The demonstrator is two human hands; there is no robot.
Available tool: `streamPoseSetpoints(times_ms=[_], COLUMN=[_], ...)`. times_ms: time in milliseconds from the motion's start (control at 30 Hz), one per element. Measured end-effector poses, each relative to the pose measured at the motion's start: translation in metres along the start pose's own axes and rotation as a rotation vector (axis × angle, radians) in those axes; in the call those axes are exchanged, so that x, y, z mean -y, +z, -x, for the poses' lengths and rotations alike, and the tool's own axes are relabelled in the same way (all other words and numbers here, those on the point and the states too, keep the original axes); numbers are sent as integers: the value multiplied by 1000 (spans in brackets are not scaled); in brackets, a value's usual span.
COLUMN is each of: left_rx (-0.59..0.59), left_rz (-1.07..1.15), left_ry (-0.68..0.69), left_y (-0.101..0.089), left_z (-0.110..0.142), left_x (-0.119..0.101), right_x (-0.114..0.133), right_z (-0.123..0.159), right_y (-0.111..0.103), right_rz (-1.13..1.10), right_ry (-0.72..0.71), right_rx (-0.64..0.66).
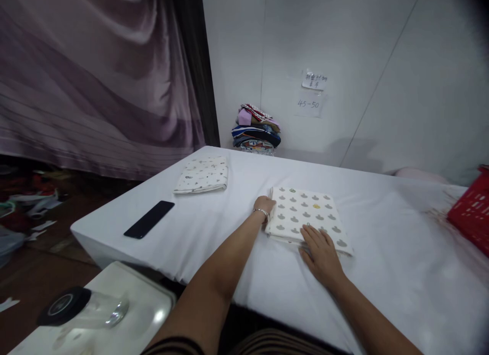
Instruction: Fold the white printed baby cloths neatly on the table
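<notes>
Two folded, white: the grey-motif cloth sits right of centre on the fabric-covered worktop, the small-print cloth farther left.
Left hand: your fingers curl at the grey-motif cloth's left edge; whether they grip, I cannot tell.
Right hand: your fingers lie released, extended on its near side.
Black slab: one, flat, rectangular.
Two wall notes: handwritten; the lower reads "45-50".

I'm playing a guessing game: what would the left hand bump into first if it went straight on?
The folded cloth with grey shapes: the left hand is right at its left edge. It would probably push that edge or slide over it; the hand's exact height is hard to tell.
</notes>
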State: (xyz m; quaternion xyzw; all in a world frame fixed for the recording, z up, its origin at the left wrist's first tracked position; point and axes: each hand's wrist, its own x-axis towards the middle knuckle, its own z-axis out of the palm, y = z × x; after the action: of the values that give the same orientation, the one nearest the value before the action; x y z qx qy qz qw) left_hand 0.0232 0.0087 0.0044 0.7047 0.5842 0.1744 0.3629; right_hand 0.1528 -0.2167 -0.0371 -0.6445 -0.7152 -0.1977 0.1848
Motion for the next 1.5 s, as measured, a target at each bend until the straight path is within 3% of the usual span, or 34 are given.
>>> streamPoseSetpoints(times_ms=[200,733,933,1133,1500], left_rx=[37,-80,-103,-69,-20], left_rz=[-55,-111,-97,23,18], left_ry=[-5,31,108,40,-22], left_y=[-5,0,3,3,-2], left_z=[-4,4,15,12,3], left_x=[-10,-3,-1,4,-2], right_x=[0,-1,-1,-2,-2], right_z=[1,0,0,0,0], right_y=[2,1,2,3,3], right_rz=[4,-8,-6,-12,-9], right_ry=[10,8,11,9,11], right_rx=[7,0,-1,-1,3])
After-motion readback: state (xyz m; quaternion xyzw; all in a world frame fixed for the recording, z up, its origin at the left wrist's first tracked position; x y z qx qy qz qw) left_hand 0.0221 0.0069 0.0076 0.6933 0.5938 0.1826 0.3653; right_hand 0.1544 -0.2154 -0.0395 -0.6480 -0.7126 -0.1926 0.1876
